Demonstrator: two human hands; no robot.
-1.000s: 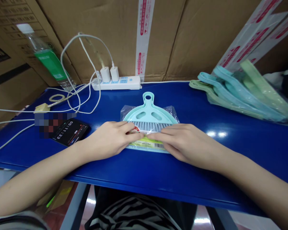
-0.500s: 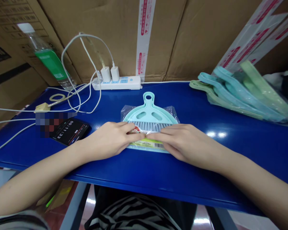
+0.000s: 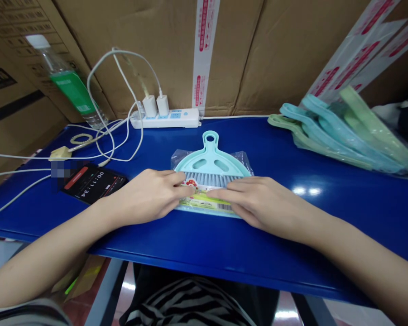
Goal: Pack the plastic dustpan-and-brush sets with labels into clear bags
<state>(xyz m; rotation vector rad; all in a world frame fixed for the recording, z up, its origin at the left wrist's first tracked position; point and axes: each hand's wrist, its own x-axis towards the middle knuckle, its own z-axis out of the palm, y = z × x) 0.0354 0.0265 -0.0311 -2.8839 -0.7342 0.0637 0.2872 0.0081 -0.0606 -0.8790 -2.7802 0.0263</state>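
Note:
A light-blue dustpan [image 3: 224, 159] lies flat on the blue table, its handle pointing away from me. A brush [image 3: 208, 179] with grey bristles sits in it, and both are in a clear plastic bag with a yellow-green label [image 3: 207, 202] near its front. My left hand [image 3: 154, 194] grips the left side of the set, thumb resting on the label. On the right side, my right hand [image 3: 258, 199] holds it the same way, with its thumb reaching towards the label's middle. Most fingertips are hidden by the hands or the bag.
Several bagged dustpan sets [image 3: 339, 136], green and blue, are piled at the back right. A phone [image 3: 95, 183] showing a timer lies at the left. Behind it are a white power strip [image 3: 186, 118], looping cables and a green-labelled bottle [image 3: 73, 93]. Cardboard boxes [image 3: 285, 59] line the back.
My left hand has shifted slightly left, and its thumb has drawn back from my right thumb, baring more of the label. The dustpan set has hardly moved.

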